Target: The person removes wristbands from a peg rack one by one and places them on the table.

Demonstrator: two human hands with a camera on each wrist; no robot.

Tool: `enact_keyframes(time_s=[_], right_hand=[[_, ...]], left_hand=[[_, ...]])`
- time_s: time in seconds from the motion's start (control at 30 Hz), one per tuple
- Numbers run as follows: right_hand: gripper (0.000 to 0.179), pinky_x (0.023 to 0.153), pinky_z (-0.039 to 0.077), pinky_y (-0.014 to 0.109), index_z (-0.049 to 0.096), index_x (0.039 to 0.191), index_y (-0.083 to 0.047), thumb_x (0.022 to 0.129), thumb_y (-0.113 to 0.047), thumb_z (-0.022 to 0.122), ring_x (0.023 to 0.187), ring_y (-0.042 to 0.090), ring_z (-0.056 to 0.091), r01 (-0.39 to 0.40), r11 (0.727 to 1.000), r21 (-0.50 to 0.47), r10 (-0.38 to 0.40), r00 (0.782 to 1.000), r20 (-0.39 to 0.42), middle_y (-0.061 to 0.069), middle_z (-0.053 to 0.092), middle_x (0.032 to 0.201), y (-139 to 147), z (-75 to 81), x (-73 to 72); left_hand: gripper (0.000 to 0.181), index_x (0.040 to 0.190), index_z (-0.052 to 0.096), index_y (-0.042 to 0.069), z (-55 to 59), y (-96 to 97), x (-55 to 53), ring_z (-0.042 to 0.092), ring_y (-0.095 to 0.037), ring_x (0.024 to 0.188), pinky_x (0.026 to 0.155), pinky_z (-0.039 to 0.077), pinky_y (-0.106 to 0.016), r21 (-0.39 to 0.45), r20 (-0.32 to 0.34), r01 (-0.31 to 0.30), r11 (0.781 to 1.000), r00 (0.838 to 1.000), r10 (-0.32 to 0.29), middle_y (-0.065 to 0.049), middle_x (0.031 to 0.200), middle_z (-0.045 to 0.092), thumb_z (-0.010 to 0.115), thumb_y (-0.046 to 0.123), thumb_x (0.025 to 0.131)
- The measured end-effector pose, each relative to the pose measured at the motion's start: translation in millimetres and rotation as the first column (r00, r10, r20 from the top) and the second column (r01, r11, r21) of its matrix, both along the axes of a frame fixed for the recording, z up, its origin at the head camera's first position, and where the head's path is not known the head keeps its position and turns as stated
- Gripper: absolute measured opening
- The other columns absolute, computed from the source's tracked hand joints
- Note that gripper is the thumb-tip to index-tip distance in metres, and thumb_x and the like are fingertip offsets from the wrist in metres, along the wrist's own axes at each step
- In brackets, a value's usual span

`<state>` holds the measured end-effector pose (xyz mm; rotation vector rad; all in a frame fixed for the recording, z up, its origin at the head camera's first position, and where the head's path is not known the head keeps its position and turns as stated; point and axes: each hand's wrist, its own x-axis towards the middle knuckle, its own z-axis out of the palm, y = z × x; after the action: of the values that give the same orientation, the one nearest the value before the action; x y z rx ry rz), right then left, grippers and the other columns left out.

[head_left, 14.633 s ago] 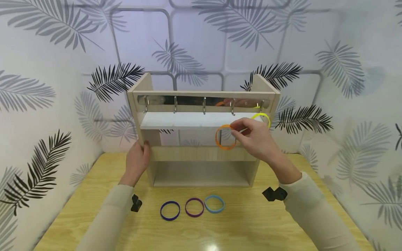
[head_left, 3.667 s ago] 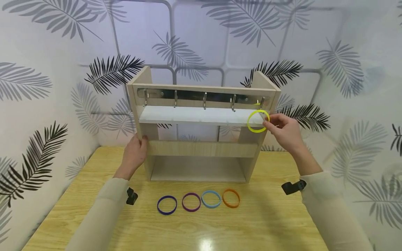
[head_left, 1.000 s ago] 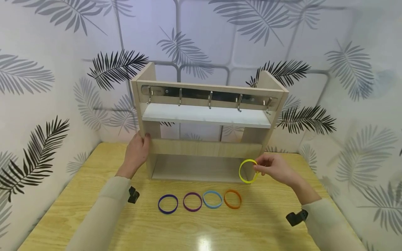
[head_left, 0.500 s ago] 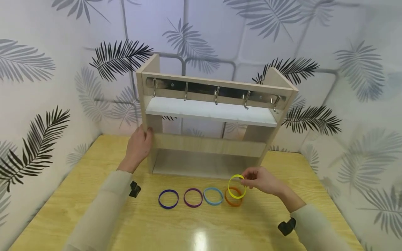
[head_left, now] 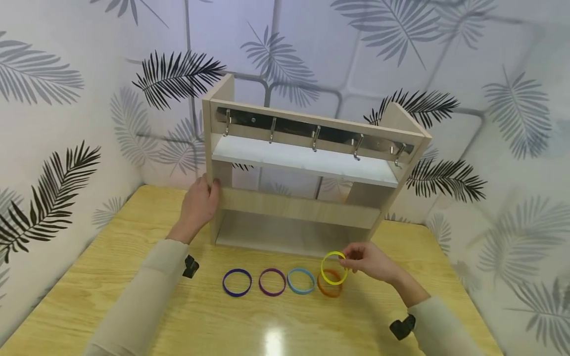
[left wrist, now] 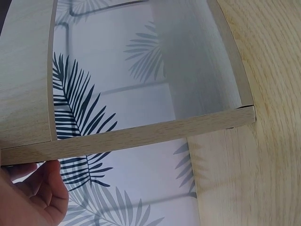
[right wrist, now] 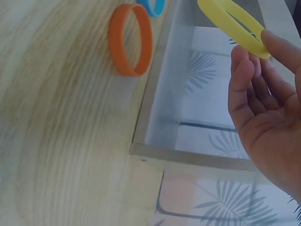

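Observation:
My left hand point(head_left: 199, 205) grips the left side panel of a small wooden shelf point(head_left: 300, 206); in the left wrist view the fingertips point(left wrist: 55, 181) meet the panel's edge. A yellow silicone wristband point(right wrist: 230, 26) is pinched between thumb and fingers of my right hand point(head_left: 371, 264). It is held up off the table, partly in front of an orange wristband point(head_left: 330, 295) in the head view. Left of that, a light blue wristband point(head_left: 301, 292), a purple wristband point(head_left: 272, 294) and a dark blue wristband point(head_left: 237, 295) lie in a row on the table.
Several metal hooks point(head_left: 315, 138) line a strip across the shelf's top front, with no band on them. Below them runs a white ledge point(head_left: 303, 160). The wooden table point(head_left: 200, 316) meets leaf-patterned walls point(head_left: 307, 49) at the back and sides.
The orange wristband went from the right hand to the table. The yellow wristband came off the rightmost hook and moved down and left, over the orange one. The left hand keeps its hold.

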<state>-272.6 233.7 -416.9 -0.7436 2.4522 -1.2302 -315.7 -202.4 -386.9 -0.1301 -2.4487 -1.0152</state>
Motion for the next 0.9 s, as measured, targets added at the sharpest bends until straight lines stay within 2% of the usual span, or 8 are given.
enact_keyframes(time_s=[0.07, 0.17, 0.47, 0.7, 0.9], right_hand=[[0.020, 0.063, 0.053, 0.036, 0.065, 0.098, 0.003, 0.090, -0.014, 0.065, 0.074, 0.023, 0.060, 0.000, 1.000, -0.002, 0.000, 1.000, -0.001, 0.019, 0.064, 0.086, 4.4, -4.0, 0.1], [0.022, 0.063, 0.053, 0.041, 0.064, 0.099, 0.006, 0.090, -0.014, 0.065, 0.074, 0.025, 0.061, 0.005, 1.000, 0.000, -0.005, 1.000, 0.002, 0.021, 0.064, 0.086, 12.1, -9.9, -1.3], [0.027, 0.066, 0.053, 0.037, 0.061, 0.106, 0.011, 0.092, -0.013, 0.062, 0.078, 0.029, 0.061, 0.021, 0.999, -0.027, -0.018, 0.995, 0.102, 0.025, 0.062, 0.091, 35.9, -22.9, -5.2], [0.032, 0.070, 0.053, 0.037, 0.059, 0.107, 0.013, 0.093, -0.016, 0.060, 0.078, 0.021, 0.061, 0.039, 0.999, -0.003, -0.038, 0.988, 0.152, 0.024, 0.061, 0.092, 52.1, -33.0, -9.4], [0.032, 0.073, 0.052, 0.037, 0.059, 0.110, 0.012, 0.094, -0.016, 0.058, 0.083, 0.020, 0.060, 0.062, 0.998, 0.005, -0.062, 0.984, 0.167, 0.023, 0.061, 0.097, 70.5, -42.1, -12.1]], left_hand=[[0.051, 0.112, 0.050, -0.008, 2.0, 0.9, -0.1, 0.053, -0.033, 0.071, 0.060, 0.044, -0.046, -0.004, 0.005, 0.004, 1.000, 1.000, -0.004, -0.020, 0.086, 0.054, 0.026, 0.035, 0.101], [0.052, 0.115, 0.049, -0.008, 3.8, 1.5, 0.2, 0.054, -0.034, 0.074, 0.061, 0.045, -0.046, 0.003, 0.020, 0.007, 1.000, 1.000, -0.007, -0.021, 0.090, 0.055, 0.025, 0.036, 0.101], [0.050, 0.112, 0.050, -0.006, 4.4, 3.5, 3.9, 0.055, -0.037, 0.078, 0.066, 0.045, -0.049, 0.019, 0.044, 0.001, 1.000, 0.999, -0.002, -0.022, 0.093, 0.055, 0.026, 0.037, 0.101], [0.054, 0.118, 0.047, -0.007, 2.6, 3.3, 3.4, 0.056, -0.038, 0.081, 0.068, 0.046, -0.050, 0.019, 0.062, 0.002, 1.000, 0.998, -0.004, -0.023, 0.096, 0.054, 0.024, 0.039, 0.101], [0.055, 0.122, 0.046, -0.007, 2.5, 4.9, 3.9, 0.057, -0.038, 0.082, 0.066, 0.048, -0.050, 0.017, 0.060, 0.004, 1.000, 0.998, -0.005, -0.023, 0.099, 0.054, 0.023, 0.039, 0.102]])
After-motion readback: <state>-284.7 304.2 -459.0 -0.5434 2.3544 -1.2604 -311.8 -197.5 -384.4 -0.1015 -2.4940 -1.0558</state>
